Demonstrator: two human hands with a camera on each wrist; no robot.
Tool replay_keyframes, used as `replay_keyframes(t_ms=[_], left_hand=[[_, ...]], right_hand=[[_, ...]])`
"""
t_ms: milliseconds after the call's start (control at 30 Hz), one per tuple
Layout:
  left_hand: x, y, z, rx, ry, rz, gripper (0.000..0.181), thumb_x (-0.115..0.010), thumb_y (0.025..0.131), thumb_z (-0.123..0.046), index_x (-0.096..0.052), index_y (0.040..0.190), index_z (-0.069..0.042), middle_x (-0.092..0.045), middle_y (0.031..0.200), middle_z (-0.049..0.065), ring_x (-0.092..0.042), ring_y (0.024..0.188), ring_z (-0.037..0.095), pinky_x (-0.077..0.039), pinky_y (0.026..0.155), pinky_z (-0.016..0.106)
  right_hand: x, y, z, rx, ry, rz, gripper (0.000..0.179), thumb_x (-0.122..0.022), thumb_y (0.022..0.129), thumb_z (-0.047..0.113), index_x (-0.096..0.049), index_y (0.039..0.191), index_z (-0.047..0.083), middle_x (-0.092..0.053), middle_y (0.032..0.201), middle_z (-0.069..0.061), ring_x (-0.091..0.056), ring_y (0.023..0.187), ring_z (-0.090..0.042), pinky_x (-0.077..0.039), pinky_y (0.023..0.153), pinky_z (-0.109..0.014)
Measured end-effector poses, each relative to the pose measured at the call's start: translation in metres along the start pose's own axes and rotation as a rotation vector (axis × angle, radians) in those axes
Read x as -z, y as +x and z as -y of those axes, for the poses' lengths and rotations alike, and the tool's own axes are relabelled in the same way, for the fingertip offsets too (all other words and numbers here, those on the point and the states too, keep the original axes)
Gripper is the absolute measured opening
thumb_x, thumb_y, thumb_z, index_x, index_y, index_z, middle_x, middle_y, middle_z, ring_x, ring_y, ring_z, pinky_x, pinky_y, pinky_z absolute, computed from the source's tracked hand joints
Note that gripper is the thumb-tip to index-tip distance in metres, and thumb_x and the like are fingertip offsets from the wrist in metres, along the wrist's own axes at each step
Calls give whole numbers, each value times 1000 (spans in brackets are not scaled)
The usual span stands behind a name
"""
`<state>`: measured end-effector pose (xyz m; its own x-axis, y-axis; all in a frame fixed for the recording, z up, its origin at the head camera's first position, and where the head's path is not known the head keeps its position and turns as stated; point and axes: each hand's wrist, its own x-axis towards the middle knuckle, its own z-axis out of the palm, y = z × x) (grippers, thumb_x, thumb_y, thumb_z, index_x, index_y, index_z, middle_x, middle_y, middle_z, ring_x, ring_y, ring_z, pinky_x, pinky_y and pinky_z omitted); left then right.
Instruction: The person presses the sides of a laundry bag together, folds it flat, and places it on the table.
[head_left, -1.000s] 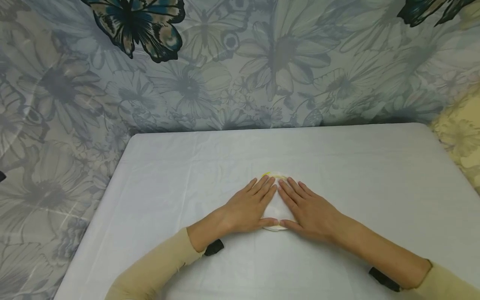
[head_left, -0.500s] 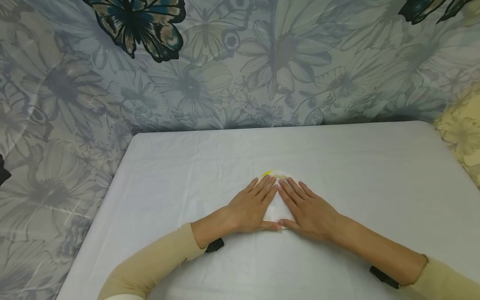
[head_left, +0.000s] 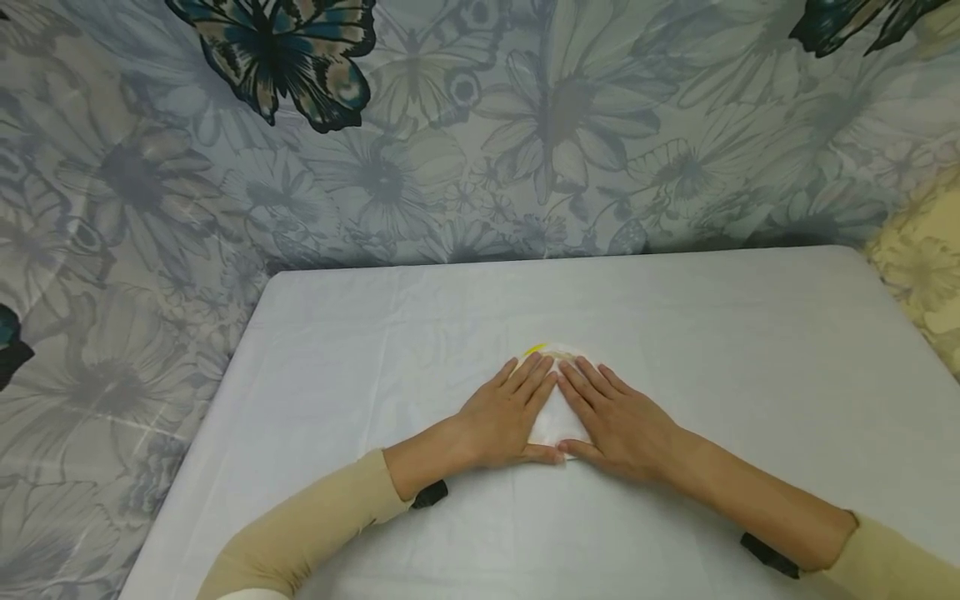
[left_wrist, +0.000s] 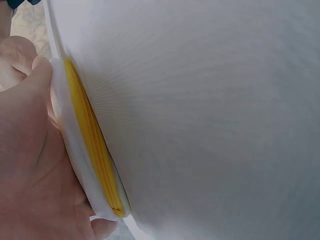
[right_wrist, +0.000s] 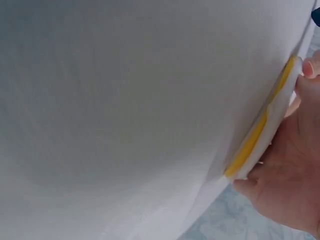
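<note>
A small round white pouch (head_left: 555,421) lies flat on the white-covered table (head_left: 360,333). Yellow shows at its far rim, and in the left wrist view a yellow zipper (left_wrist: 92,142) runs along its edge. My left hand (head_left: 504,419) rests palm down over the pouch's left side, fingers straight and pointing to the far rim. On the right side lies my right hand (head_left: 624,423), also flat with straight fingers. The thumb tips meet at the near edge, and the index fingertips almost touch. Both hands hide much of the pouch; its yellow edging (right_wrist: 255,135) also shows in the right wrist view.
The table's far edge stands against a grey floral cloth (head_left: 480,167) with printed butterflies (head_left: 288,67). Yellowish patterned fabric (head_left: 918,275) hangs beyond the right edge. Black devices (head_left: 770,556) sit under both wrists, beside beige sleeves (head_left: 307,533).
My left hand has shifted slightly right, and its thumb now meets and slightly overlaps the right thumb. The right hand stays nearly still. The pouch remains under both hands.
</note>
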<state>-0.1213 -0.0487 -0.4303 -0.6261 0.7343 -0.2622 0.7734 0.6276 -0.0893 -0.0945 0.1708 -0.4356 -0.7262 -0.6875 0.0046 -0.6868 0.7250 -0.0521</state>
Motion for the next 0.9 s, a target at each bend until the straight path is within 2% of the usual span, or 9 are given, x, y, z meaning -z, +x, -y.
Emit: replay_keyframes(t_ms=[233,433,667,900], left_hand=[[1,0,1,4,-11,-44,107,-20,88,-83,-3,159,-5,12,164,16,13,150,31,-3,122,45],[2,1,3,25,-16,-71,107,-21,87,-83,-3,160,-6,9,165,16,11,151,35,-5,121,49],[6,-3,8,32,-83,-81,107,-28,87,-83,-3,160,-9,10,165,15,10,151,34,-6,121,48],[10,-7,13,60,-134,-103,104,-33,88,-80,-5,160,-10,11,165,14,8,151,34,-8,121,48]], right_hand=[[5,-1,-2,-29,40,-10,86,-45,99,60,-27,154,-3,-22,161,-19,-17,149,-40,-23,117,-55],[7,-1,-7,-40,49,-43,86,-47,98,60,-26,155,-1,-23,162,-17,-17,148,-41,-22,116,-56],[12,-2,-13,-51,67,-60,85,-47,98,60,-26,156,1,-20,163,-16,-15,149,-42,-18,118,-54],[17,-4,-20,-74,86,-70,83,-50,98,57,-29,155,0,-23,162,-16,-17,148,-44,-19,117,-57]])
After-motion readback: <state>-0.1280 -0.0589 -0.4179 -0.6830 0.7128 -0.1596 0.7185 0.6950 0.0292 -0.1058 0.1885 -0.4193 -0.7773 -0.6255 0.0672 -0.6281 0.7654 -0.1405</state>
